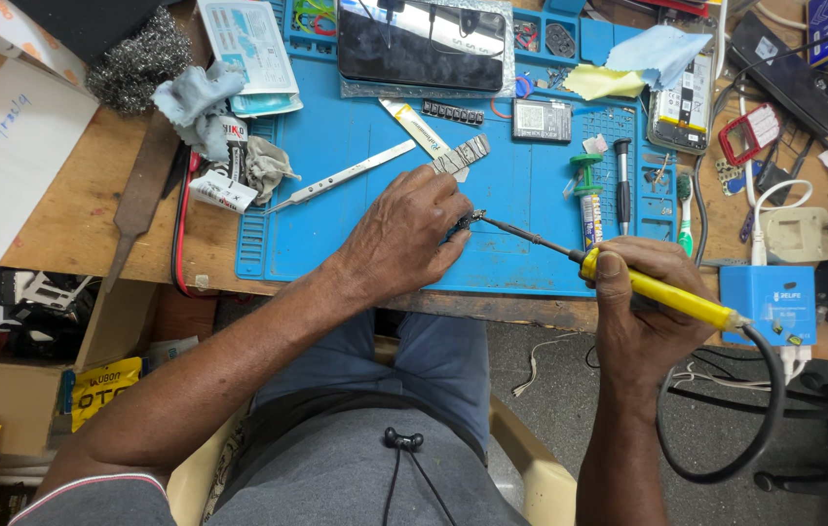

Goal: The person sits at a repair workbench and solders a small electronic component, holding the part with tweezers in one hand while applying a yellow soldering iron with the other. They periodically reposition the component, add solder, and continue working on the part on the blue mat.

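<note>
Where hands work, a blue mat (336, 224) covers the cluttered wooden bench (73, 214).

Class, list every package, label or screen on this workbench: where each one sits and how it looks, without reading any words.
Phone screen: top centre of blue mat, dark glossy rectangle.
Tube: below the phone, slim, white with yellow.
Packet: mat's top left corner, white and pale blue.
Box: table's right edge, small blue cube.
Yellow pouch: under the table, left.
</note>
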A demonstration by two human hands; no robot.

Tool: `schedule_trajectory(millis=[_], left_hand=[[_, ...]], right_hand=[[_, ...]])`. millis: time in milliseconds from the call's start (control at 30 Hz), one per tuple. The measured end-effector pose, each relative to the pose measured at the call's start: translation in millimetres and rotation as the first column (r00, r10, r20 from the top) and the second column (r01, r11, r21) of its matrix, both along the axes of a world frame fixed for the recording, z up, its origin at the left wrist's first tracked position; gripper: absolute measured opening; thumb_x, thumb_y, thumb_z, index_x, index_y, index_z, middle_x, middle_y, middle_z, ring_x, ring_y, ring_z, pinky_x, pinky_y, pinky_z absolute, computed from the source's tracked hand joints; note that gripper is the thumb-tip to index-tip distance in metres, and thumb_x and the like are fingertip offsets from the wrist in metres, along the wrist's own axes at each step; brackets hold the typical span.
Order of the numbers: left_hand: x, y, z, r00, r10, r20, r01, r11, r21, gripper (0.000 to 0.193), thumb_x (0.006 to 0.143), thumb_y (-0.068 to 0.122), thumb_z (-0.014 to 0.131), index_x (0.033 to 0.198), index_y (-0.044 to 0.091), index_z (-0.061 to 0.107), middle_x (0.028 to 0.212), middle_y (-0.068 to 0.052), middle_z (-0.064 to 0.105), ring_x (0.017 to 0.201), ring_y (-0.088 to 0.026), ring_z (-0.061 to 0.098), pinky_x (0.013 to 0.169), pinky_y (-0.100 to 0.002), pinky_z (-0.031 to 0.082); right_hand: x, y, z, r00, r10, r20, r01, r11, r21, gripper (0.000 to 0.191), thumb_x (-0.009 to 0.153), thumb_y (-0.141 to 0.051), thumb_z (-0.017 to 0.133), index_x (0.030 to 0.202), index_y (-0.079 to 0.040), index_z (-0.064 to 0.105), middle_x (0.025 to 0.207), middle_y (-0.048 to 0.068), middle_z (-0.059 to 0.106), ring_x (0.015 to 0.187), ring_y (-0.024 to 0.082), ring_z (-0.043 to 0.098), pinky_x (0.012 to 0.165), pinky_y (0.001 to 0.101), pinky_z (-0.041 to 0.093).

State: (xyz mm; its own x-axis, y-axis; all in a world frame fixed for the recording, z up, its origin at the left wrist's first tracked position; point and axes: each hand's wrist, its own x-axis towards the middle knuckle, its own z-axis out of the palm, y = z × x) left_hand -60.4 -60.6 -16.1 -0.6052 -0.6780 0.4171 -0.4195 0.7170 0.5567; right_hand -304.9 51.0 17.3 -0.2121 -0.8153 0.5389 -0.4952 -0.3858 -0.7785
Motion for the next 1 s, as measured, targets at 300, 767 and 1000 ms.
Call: schedule_trajectory(millis=[300,767,1000], left_hand=[[0.1,-1.4,-0.1,1.000,0.001,0.005,-0.001,1.000,0.009,0.018,0.088,0.015,0.076,0.098,0.003,0.068,0.093,-0.011,0.058,0.095,-0.027,0.058,0.090,-0.047,0.050],[0.9,-1.2,-0.5,1.000,-0.001,-0.001,0.001,1.000,0.003,0.019,0.087,0.016,0.077,0.098,0.002,0.069,0.093,-0.011,0.058,0.096,-0.027,0.059,0.090,-0.047,0.050],[1.0,-1.5,0.3,1.000,0.003,-0.002,-0.003,1.000,-0.005,0.019,0.087,0.016,0.077,0.097,0.003,0.068,0.094,-0.012,0.058,0.096,-0.028,0.059,0.091,-0.047,0.050]], right_hand=[[-1.8,-2.6,-5.1,1.000,0.000,-0.002,0.000,1.000,-0.013,0.011,0.112,-0.009,0.075,0.109,-0.001,0.069,0.107,0.012,0.073,0.097,0.015,0.071,0.085,0.0265,0.062],[-1.9,-3.8,-9.1,1.000,0.005,0.002,-0.005,1.000,-0.018,0.010,0.113,-0.008,0.074,0.109,-0.001,0.068,0.106,0.013,0.073,0.095,0.015,0.072,0.082,0.0269,0.062],[-1.9,-4.3,-10.6,1.000,0.018,0.004,-0.018,0.999,-0.030,0.012,0.115,-0.008,0.073,0.109,0.000,0.067,0.105,0.014,0.073,0.093,0.015,0.072,0.079,0.0265,0.062]])
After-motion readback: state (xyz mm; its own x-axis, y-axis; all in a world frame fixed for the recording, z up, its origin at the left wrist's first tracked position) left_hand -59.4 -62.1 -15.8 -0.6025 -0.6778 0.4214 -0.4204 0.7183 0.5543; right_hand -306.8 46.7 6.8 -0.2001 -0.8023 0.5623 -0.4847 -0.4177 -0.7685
